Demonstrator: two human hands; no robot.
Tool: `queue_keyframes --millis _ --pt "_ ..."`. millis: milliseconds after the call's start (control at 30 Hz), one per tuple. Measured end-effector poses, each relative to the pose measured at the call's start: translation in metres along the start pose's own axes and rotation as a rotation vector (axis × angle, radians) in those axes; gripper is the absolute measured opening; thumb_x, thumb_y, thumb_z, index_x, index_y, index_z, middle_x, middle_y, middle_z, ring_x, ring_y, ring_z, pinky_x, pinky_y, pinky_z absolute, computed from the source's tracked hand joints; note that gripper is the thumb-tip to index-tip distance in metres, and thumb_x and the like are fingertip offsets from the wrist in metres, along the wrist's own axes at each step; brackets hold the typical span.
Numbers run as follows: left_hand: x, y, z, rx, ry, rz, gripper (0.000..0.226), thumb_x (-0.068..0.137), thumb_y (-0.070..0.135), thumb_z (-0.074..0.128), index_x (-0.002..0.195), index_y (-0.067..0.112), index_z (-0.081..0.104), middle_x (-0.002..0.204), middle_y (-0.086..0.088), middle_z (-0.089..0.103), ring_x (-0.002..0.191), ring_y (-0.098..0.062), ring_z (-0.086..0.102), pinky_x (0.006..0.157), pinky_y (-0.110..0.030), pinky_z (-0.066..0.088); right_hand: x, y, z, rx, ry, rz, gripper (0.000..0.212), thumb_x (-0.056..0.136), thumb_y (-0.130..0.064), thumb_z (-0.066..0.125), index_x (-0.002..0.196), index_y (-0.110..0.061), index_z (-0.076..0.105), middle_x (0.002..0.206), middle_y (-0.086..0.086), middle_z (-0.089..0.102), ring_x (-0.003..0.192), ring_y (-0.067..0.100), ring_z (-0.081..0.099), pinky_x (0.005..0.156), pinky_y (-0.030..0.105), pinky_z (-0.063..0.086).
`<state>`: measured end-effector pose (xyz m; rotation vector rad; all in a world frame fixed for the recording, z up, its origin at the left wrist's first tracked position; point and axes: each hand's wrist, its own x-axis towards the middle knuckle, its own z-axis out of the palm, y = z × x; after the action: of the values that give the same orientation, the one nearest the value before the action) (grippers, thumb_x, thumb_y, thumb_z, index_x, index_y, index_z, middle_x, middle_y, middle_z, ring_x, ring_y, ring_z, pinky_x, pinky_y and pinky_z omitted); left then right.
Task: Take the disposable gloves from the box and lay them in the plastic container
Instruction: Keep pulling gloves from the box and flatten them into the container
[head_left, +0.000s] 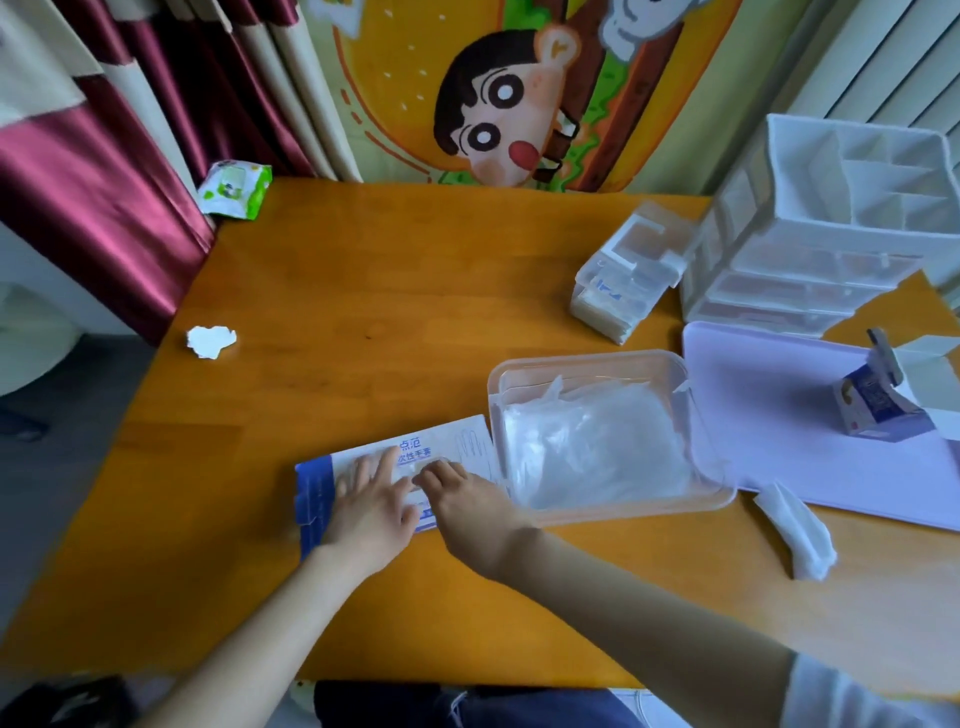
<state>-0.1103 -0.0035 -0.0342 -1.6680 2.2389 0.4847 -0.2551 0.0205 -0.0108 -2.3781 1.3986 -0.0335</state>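
Two on box (447, 441): left hand (371, 512), right hand (467, 499) (box abuts container (587, 358) edge).

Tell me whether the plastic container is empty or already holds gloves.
Not empty: a crumpled pile of clear gloves lies inside the uncovered plastic container.

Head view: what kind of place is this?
Probably a room at home, perhaps a child's room. A big cartoon picture hangs behind the wooden table, a maroon curtain hangs at one side, and a household plastic drawer unit stands on the table.
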Motion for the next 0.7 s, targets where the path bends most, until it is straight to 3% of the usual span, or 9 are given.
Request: queue_keyframes --millis 100,267,533,700 --pt "-0.002 -0.004 0.001 -0.008 -0.067 0.045 0.047 0.1 0.041 0.034 0.145 0.029 0.032 0.16 0.0 -0.003 0.146 -0.028 0.0 0.115 -0.05 0.013 0.018 -0.008 0.005 -0.085 -0.148 0.082 0.05 0.092 -0.002 0.045 0.139 0.002 0.03 0.139 0.019 0.035 0.129 0.03 0.035 0.092 0.034 0.044" --pt "-0.003 -0.013 -0.009 -0.064 -0.109 0.099 0.057 0.097 0.043 0.045 0.147 0.025 0.027 0.16 0.0 -0.003 0.146 -0.029 -0.002 0.116 -0.049 0.009 0.04 -0.001 0.009 -0.115 -0.189 0.22 0.041 0.095 -0.002 0.046 0.135 -0.003 0.037 0.136 0.013 0.044 0.125 0.026 0.043 0.094 0.032 0.043" --pt "-0.001 -0.028 0.004 -0.122 -0.018 0.083 0.088 0.086 0.05 0.061 0.151 0.019 0.011 0.158 0.002 0.008 0.145 -0.02 0.008 0.116 -0.042 0.015 0.059 -0.004 0.005 -0.231 -0.191 0.212 0.022 0.094 -0.001 0.046 0.112 -0.007 0.056 0.115 0.008 0.06 0.105 0.025 0.06 0.078 0.029 0.045" --pt "0.001 -0.031 0.005 -0.164 0.011 0.085 0.093 0.082 0.051 0.065 0.151 0.019 0.011 0.157 0.003 0.013 0.144 -0.018 0.013 0.115 -0.039 0.016 0.06 -0.004 0.004 -0.202 -0.188 0.212 0.029 0.088 0.004 0.052 0.116 -0.005 0.052 0.117 0.01 0.056 0.106 0.026 0.058 0.073 0.029 0.043"
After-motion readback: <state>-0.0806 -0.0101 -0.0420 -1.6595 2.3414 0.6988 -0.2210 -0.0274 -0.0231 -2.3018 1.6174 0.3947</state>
